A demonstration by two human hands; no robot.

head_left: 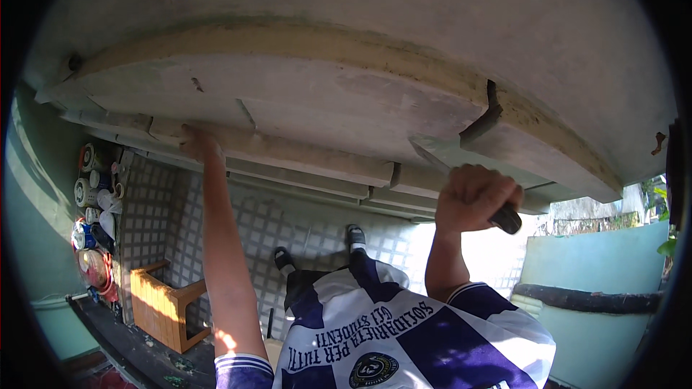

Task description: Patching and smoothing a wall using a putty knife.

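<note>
Largest item in my head view: a pale stepped masonry structure [317, 94] spanning the frame, edged by an upper beige trim [288, 42] and a lower beige trim [310, 153]. Below it, tiled floor [263, 220]. Lower left, a wooden stool [153, 306], partly sunlit; beyond it, a row of containers [85, 193] along the wall.

Left grip [202, 145]: at the lower trim, apparently touching it. Finger closure obscured; I cannot tell whether it clasps the edge or merely rests.

Right grip [472, 198]: clenched around the handle of a black-handled tool [507, 220]. Tool sits right of centre, its blade [431, 156] projecting up-left toward the pale surface. Contact at the tip: undetermined.

Smallest: a dark gap [491, 92] in the upper trim, up-right of the blade.

Judgement: step in hand is probably work with the blade at the structure, left side bracing. The next move calls for a firm handle hold, controlled blade angle, and left fingers clear of the edge.
</note>
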